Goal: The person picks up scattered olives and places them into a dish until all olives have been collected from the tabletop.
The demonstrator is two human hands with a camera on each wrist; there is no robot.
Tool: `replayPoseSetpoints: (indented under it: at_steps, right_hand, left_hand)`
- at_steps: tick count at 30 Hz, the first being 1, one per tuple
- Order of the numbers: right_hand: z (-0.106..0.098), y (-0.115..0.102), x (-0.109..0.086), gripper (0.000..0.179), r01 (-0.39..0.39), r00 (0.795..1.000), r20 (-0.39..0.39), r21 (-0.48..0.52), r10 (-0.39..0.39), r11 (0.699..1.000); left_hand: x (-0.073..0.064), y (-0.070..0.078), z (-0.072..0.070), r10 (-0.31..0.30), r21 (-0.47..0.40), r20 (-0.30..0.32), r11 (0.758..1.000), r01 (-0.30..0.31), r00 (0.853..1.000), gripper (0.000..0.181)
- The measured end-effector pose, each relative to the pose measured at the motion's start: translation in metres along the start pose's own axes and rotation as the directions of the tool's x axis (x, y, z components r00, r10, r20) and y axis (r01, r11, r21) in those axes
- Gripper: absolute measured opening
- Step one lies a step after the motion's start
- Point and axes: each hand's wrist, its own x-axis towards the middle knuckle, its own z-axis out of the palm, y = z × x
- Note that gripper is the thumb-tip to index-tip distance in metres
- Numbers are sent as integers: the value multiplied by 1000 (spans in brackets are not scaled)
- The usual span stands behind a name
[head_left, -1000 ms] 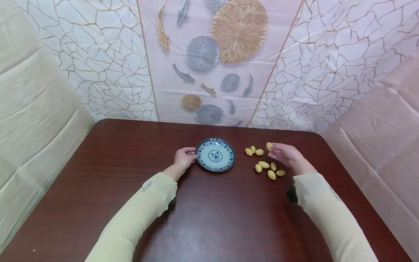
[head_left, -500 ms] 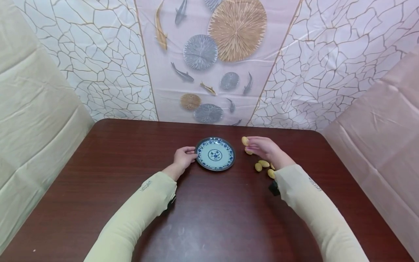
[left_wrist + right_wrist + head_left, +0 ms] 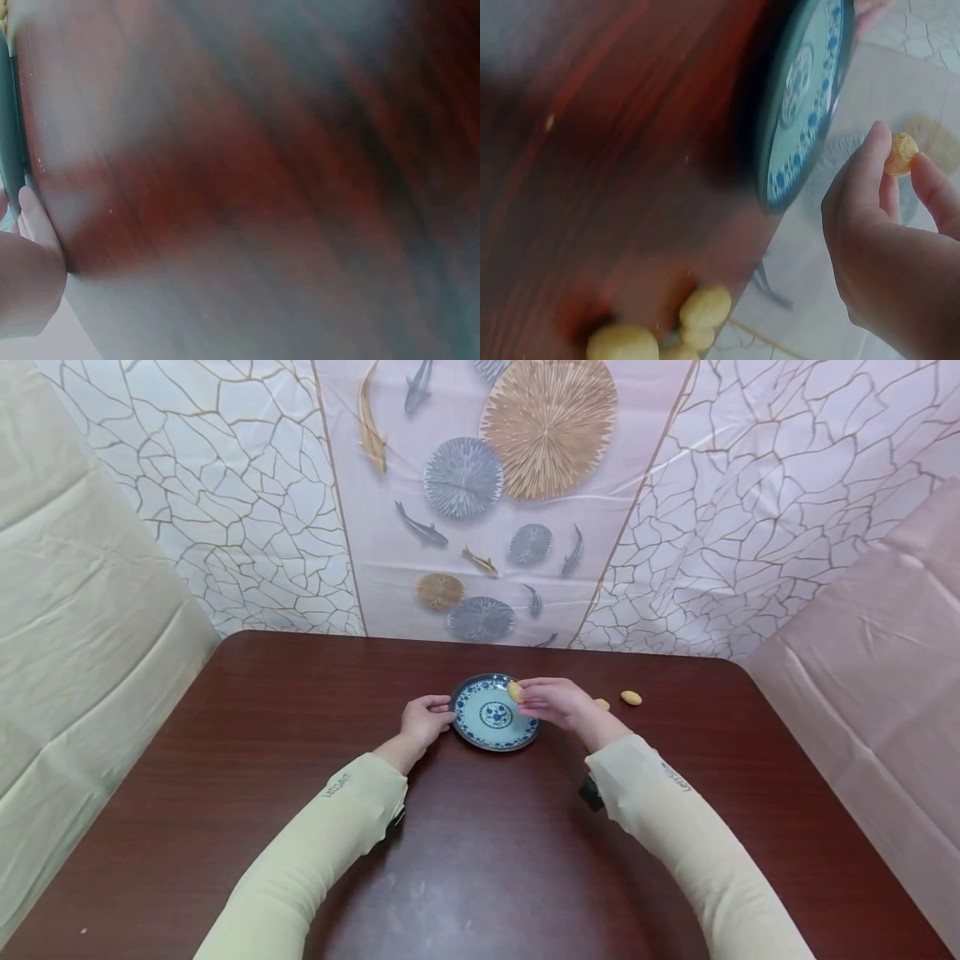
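In the head view, my right hand is over the right part of a blue-and-white patterned plate. Thumb and fingertips pinch a small yellow oval thing with a rough, nut-like surface, also seen in the right wrist view. My left hand holds the plate's left rim; in the left wrist view its fingers lie against the dark outer edge. The visible plate surface bears only its printed flower pattern.
More yellow ovals lie on the dark red-brown table right of the plate, one apart. Several show in the right wrist view; my right sleeve hides some from the head. A patterned cloth hangs behind.
My right hand has moved left with the yellow oval thing, from above the scattered ovals to over the plate's right side. My left hand and the plate have stayed put.
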Motion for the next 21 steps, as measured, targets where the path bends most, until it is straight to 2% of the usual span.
replayPoseSetpoints:
  at_steps: [7, 14, 21]
  right_hand:
    - [18, 9, 8, 49, 3, 999, 52, 14, -4, 1000]
    - [32, 21, 17, 45, -33, 998, 50, 6, 33, 999]
    - [42, 29, 21, 42, -52, 998, 34, -60, 54, 997]
  left_hand:
    - [0, 0, 1, 13, -5, -7, 1000, -13, 1000, 36]
    - [0, 0, 1, 17, -13, -15, 1000, -18, 1000, 35]
    - [-1, 1, 1, 22, -26, -20, 999, -22, 1000, 36]
